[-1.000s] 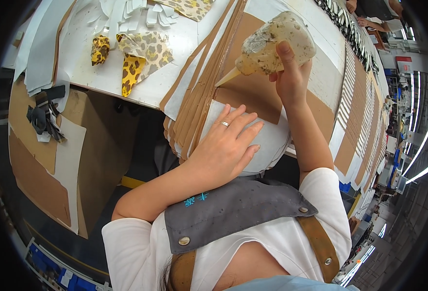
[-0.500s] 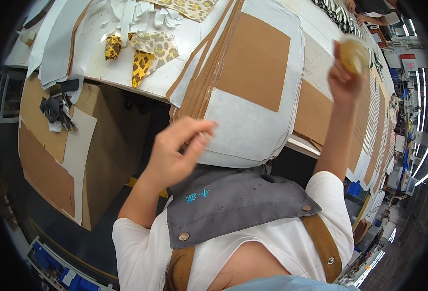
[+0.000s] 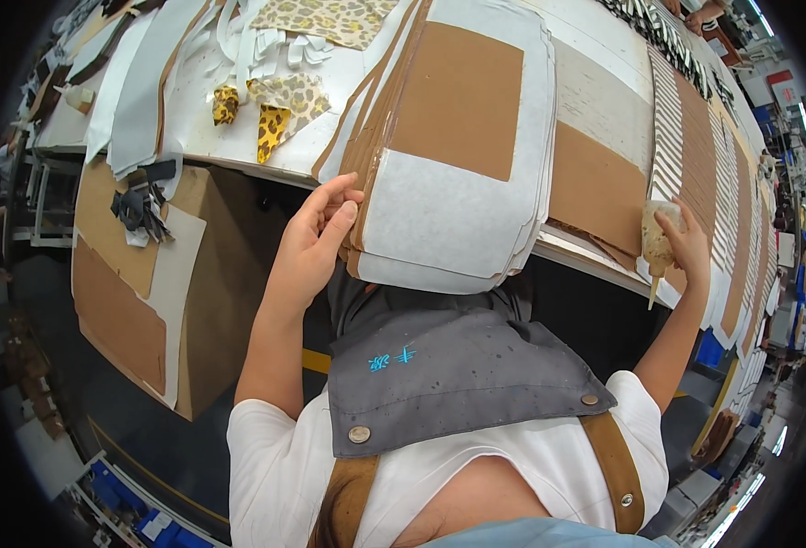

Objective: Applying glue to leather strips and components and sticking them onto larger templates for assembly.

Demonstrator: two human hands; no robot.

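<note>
My right hand [image 3: 689,245], at the table's front edge, grips a cloudy squeeze bottle [image 3: 660,233] with yellowish residue; its thin nozzle points down. My left hand [image 3: 316,239] is at the left edge of a stack of sheets [image 3: 458,215], its fingers loosely bent and slightly apart. Whether the fingertips touch the sheets I cannot tell. The stack's top sheet is pale grey-white with a brown rectangular panel [image 3: 458,100] on it. Brown layers fan out along the stack's left side, and its near end overhangs the table edge above my lap.
Leopard-print scraps [image 3: 284,110] and white strips lie at the table's far left. A brown board [image 3: 599,187] is right of the stack, with rows of striped pieces [image 3: 668,137] beyond. Left of me stands a large carton [image 3: 193,301] bearing sheets and dark scraps. Another person's hand [image 3: 700,20] shows at the far right.
My right hand has come down from over the table to its front edge, bottle still held, nozzle now downward. My left hand has moved slightly up and left to the stack's edge.
</note>
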